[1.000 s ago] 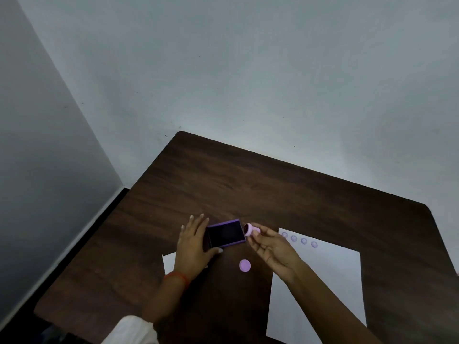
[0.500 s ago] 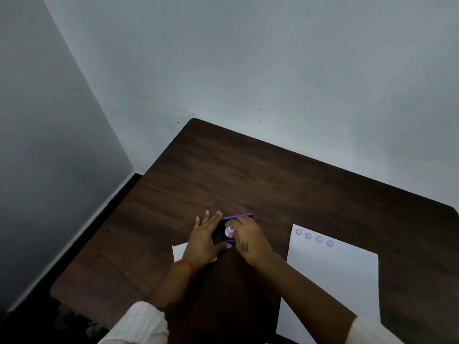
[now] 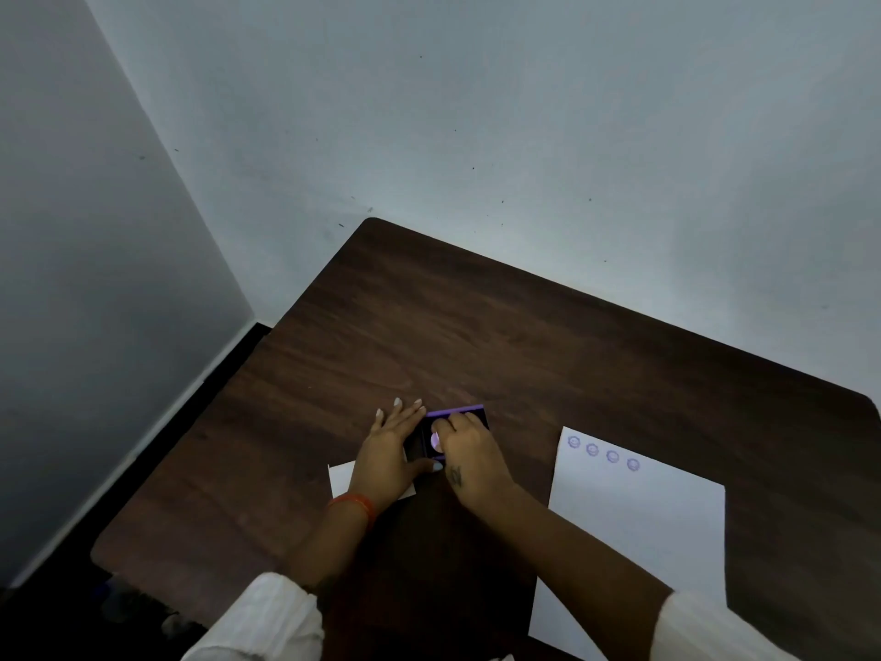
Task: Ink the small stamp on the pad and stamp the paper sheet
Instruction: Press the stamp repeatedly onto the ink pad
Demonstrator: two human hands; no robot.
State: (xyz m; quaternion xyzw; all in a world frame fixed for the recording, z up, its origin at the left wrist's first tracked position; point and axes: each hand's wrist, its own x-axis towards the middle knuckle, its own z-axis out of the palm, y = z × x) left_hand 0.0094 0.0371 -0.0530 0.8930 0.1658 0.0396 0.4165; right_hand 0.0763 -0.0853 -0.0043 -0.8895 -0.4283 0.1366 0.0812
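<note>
Small round lilac stamp (image 3: 435,441) stands face-down on the purple-rimmed dark ink pad (image 3: 457,412), pinched by the right hand (image 3: 469,453) fingers; the left hand (image 3: 388,450) lies flat, steadying the pad's left side. White paper sheet (image 3: 634,527) with four prints lies to the right on the dark wooden tabletop (image 3: 476,326), nearer the right hand.

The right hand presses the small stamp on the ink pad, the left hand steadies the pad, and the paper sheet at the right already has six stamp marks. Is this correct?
Not quite: the head view shows four stamp marks in a row on the paper sheet, not six. The rest holds: the right hand presses the small stamp on the ink pad, and the left hand steadies the pad.
</note>
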